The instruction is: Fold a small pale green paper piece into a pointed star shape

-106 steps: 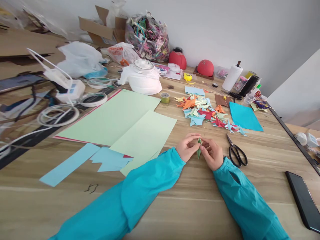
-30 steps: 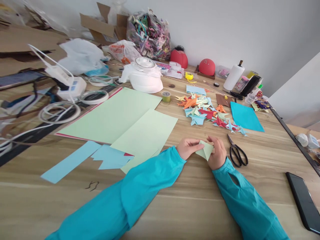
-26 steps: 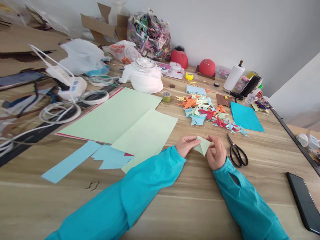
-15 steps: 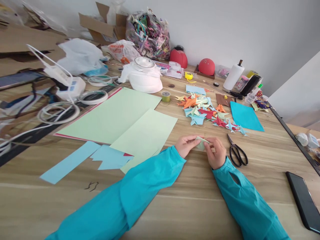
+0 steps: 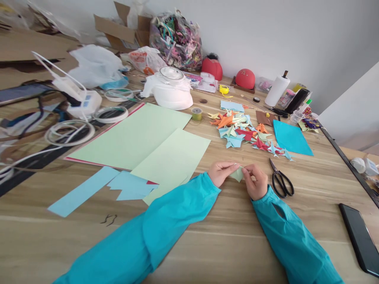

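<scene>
A small folded piece of pale green paper (image 5: 237, 174) hangs between my two hands, just above the tabletop. My left hand (image 5: 220, 172) pinches its left upper corner, and my right hand (image 5: 255, 180) pinches the right one. The paper's lower part points down between them. To the right of my right hand lie black-handled scissors (image 5: 281, 179), blades toward the back. Beyond my hands is a pile of folded paper cranes (image 5: 237, 132) in orange, red, blue and green. Large pale green sheets (image 5: 174, 156) lie to the left of my left hand.
Blue paper strips (image 5: 84, 192) lie at the left front. A phone (image 5: 359, 238) rests at the right edge. Behind the sheets stand a thread spool (image 5: 196, 114) and a white bundle (image 5: 171, 94). A turquoise sheet (image 5: 292, 137) lies right of the cranes; cables (image 5: 69, 133) coil at left.
The small green paper has turned between my fingers: its lower part now hangs down in a point, where before it showed as a flat strip. My hands have barely shifted.
</scene>
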Demonstrator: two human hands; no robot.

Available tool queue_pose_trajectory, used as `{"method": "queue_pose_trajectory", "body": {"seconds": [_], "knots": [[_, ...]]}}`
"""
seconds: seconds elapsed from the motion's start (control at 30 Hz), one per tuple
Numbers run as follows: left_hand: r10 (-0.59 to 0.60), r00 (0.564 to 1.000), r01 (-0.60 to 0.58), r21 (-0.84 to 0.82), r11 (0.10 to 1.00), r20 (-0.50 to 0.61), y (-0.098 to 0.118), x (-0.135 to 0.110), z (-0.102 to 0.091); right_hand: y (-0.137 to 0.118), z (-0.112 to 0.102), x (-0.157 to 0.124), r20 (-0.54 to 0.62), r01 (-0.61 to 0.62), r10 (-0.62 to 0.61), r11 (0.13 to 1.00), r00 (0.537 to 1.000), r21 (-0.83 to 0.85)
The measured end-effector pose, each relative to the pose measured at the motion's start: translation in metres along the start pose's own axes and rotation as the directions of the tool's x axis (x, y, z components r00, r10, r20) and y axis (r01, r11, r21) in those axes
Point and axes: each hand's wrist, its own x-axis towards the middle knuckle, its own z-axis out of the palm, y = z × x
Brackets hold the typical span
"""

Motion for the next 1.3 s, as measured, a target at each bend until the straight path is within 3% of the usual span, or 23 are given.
{"method": "queue_pose_trajectory", "body": {"seconds": [0.13,0.47,0.7,0.87,0.97,1.13,1.3], "knots": [[0.010,0.999,-0.009,0.014,1.000,-0.047,0.000,0.000,-0.001,0.000,-0.001,0.000,0.013,0.014,-0.014,1.000,1.000,0.011],[0.071,0.997,-0.069,0.054,0.996,-0.033,0.007,0.000,0.001,-0.002,-0.001,0.000,0.081,0.011,-0.011,1.000,0.997,0.008],[0.029,0.996,-0.023,0.073,0.997,-0.083,0.003,0.000,0.001,-0.001,0.000,-0.002,0.094,-0.125,0.120,0.991,0.988,0.045],[-0.082,0.988,0.078,-0.040,0.996,-0.132,-0.003,0.003,0.000,0.003,0.002,-0.003,0.081,-0.297,0.286,0.936,0.955,0.189],[-0.067,0.994,0.069,0.019,0.997,-0.082,-0.003,0.003,-0.001,0.005,0.003,-0.002,0.109,-0.359,0.342,0.891,0.933,0.278],[-0.025,0.995,0.040,0.162,0.986,-0.098,0.000,-0.001,0.000,0.003,0.003,0.000,0.156,-0.366,0.332,0.873,0.930,0.322],[0.023,1.000,-0.021,0.327,0.945,-0.002,-0.003,-0.004,0.004,-0.001,0.002,0.001,0.079,-0.244,0.230,0.915,0.970,0.320]]}}
